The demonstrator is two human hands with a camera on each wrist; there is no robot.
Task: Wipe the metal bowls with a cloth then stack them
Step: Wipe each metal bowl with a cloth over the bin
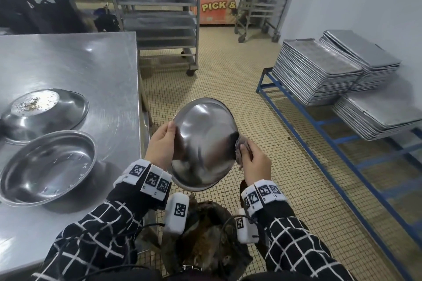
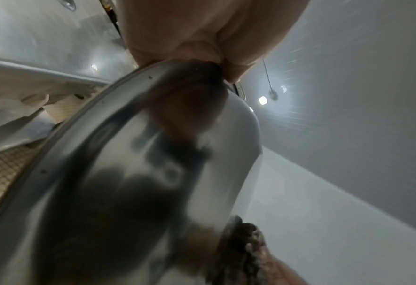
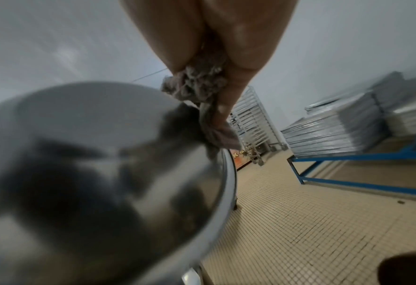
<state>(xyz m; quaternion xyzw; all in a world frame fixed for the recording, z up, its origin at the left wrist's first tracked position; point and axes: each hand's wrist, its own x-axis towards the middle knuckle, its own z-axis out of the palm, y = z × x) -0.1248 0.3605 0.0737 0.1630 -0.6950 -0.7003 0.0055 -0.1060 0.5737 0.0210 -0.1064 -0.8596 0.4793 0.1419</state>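
A person in black sleeves with a white grid pattern holds a round, shiny stainless-steel bowl [image 1: 204, 143] in the air over the tan small-tiled floor [image 1: 262, 134], just off the edge of the steel work table [image 1: 75, 61]. The bowl is tilted, its outer underside turned toward the head camera. The left hand [image 1: 161, 146] grips the bowl's left rim, thumb on the outer face; how the other fingers lie behind the metal cannot be told. The right hand [image 1: 254, 162] holds a bunched grey-brown cloth [image 1: 239, 146], fingers curled around it, pressed against the bowl's right rim; the right wrist view shows the cloth [image 3: 197, 84] squeezed between thumb and fingers at the rim.

On the table to the left, a second steel bowl [image 1: 45, 166] sits upright, and just behind it a third bowl [image 1: 43, 112] lies upside down with specks on its flat base.

Farther off, to the right, stacks of grey metal baking trays [image 1: 319, 70] rest on a blue metal frame [image 1: 296, 112]. Beyond stand two wheeled steel tray racks [image 1: 157, 7] and an orange sign [image 1: 219, 7] reading "PICK &".
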